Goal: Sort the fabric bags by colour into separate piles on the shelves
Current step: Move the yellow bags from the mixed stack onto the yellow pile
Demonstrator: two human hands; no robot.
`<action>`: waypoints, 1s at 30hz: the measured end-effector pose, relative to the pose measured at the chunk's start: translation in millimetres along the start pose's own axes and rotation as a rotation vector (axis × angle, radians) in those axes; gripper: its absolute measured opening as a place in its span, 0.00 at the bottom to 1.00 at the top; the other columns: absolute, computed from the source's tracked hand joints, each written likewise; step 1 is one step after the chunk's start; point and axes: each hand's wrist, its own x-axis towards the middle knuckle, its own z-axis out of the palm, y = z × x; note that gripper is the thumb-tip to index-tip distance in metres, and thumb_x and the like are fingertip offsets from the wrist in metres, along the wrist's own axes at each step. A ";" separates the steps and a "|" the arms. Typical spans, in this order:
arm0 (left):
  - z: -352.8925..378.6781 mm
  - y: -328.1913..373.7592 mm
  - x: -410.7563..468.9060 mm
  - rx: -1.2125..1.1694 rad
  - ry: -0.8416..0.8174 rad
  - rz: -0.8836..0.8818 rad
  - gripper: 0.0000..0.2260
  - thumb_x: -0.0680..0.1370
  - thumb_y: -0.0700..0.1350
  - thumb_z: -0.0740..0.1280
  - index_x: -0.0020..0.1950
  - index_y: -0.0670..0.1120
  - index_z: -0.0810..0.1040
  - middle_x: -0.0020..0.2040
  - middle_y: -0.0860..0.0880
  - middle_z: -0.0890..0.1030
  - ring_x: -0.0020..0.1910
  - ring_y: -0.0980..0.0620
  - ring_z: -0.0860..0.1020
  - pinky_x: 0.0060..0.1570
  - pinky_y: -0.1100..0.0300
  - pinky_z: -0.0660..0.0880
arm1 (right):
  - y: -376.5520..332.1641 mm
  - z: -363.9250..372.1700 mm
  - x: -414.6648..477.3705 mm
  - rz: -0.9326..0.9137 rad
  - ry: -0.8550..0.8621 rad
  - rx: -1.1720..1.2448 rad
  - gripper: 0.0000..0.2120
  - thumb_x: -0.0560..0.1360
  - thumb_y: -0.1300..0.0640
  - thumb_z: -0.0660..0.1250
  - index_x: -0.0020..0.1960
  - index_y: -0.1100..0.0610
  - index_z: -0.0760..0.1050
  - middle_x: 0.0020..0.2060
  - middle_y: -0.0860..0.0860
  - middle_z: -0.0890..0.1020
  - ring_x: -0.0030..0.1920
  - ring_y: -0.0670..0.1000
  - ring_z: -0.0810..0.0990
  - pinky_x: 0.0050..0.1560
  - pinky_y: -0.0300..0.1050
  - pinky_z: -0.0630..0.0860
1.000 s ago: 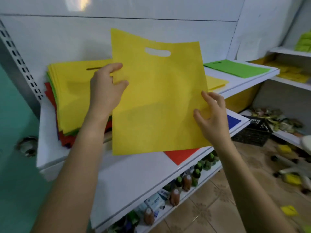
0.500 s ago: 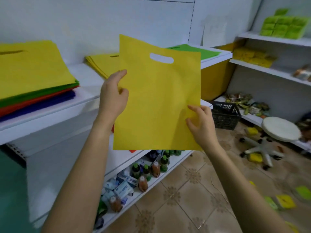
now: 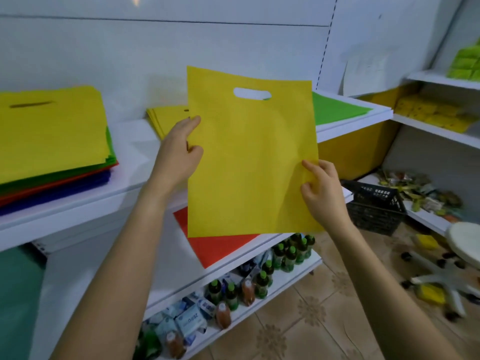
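head view: left hand [image 3: 179,152] and right hand [image 3: 322,188] still pinch upright yellow bag [image 3: 249,157]

Place: small shop, by the look of it
Shelving: white shelves [image 3: 135,152] fitted along the walls
Stock: bottled drinks [image 3: 291,253] and boxed goods [image 3: 191,319] kept lower centre
Extras: black crate [image 3: 376,211] parked right

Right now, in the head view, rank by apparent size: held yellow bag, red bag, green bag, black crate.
1. Held yellow bag, nearest the camera.
2. Black crate.
3. Red bag and green bag: both partly hidden, visible parts too alike to rank.
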 end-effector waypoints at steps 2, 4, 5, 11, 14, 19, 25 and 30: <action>-0.3 -7.6 19.1 0.006 0.030 -0.006 0.25 0.77 0.35 0.60 0.73 0.46 0.62 0.74 0.46 0.61 0.32 0.59 0.65 0.42 0.69 0.61 | 0.7 7.0 24.4 -0.046 0.010 0.010 0.22 0.78 0.65 0.58 0.71 0.58 0.64 0.66 0.54 0.65 0.41 0.45 0.67 0.37 0.36 0.65; -0.7 -12.7 37.2 0.006 0.061 -0.026 0.25 0.76 0.35 0.60 0.73 0.46 0.62 0.73 0.46 0.62 0.34 0.55 0.67 0.44 0.69 0.61 | -1.8 10.8 49.5 -0.084 0.012 0.020 0.22 0.77 0.66 0.58 0.70 0.59 0.65 0.65 0.56 0.66 0.41 0.41 0.64 0.38 0.33 0.63; -0.4 -15.4 45.9 0.006 0.079 -0.035 0.25 0.76 0.34 0.60 0.73 0.46 0.63 0.73 0.46 0.63 0.38 0.52 0.69 0.44 0.68 0.62 | -3.0 12.6 61.3 -0.096 0.012 0.021 0.22 0.77 0.67 0.58 0.70 0.60 0.65 0.65 0.56 0.66 0.41 0.42 0.64 0.40 0.33 0.63; 4.7 -34.5 97.3 0.026 0.228 -0.064 0.18 0.75 0.34 0.61 0.64 0.43 0.74 0.62 0.44 0.75 0.44 0.49 0.74 0.43 0.68 0.65 | -1.6 30.9 132.4 -0.131 0.065 0.041 0.20 0.75 0.68 0.60 0.67 0.62 0.69 0.63 0.60 0.69 0.60 0.55 0.70 0.49 0.28 0.60; 8.0 -45.7 118.8 0.048 0.281 -0.120 0.14 0.75 0.34 0.62 0.60 0.41 0.77 0.59 0.43 0.78 0.50 0.45 0.78 0.45 0.68 0.66 | -3.7 43.7 169.0 -0.148 0.050 0.051 0.19 0.75 0.68 0.61 0.66 0.62 0.70 0.62 0.60 0.70 0.61 0.56 0.71 0.52 0.30 0.60; 10.6 -63.3 130.9 0.093 0.339 -0.250 0.16 0.76 0.35 0.61 0.64 0.40 0.74 0.61 0.41 0.77 0.54 0.45 0.76 0.45 0.70 0.64 | -8.9 72.2 216.5 -0.215 -0.029 0.090 0.18 0.74 0.68 0.62 0.63 0.63 0.73 0.61 0.60 0.72 0.61 0.57 0.72 0.58 0.36 0.63; 20.5 -79.9 131.9 0.221 0.183 -0.330 0.23 0.75 0.35 0.62 0.71 0.39 0.65 0.68 0.41 0.67 0.63 0.42 0.69 0.61 0.59 0.63 | -5.2 100.7 240.1 -0.261 -0.154 0.099 0.18 0.73 0.69 0.63 0.63 0.63 0.73 0.61 0.60 0.74 0.61 0.58 0.73 0.60 0.36 0.62; 24.6 -85.2 123.3 0.269 0.103 -0.455 0.25 0.76 0.36 0.62 0.72 0.40 0.62 0.69 0.40 0.66 0.64 0.41 0.68 0.64 0.55 0.64 | 7.0 113.7 246.3 -0.233 -0.309 0.040 0.18 0.74 0.65 0.64 0.63 0.63 0.73 0.62 0.60 0.74 0.62 0.58 0.72 0.60 0.38 0.61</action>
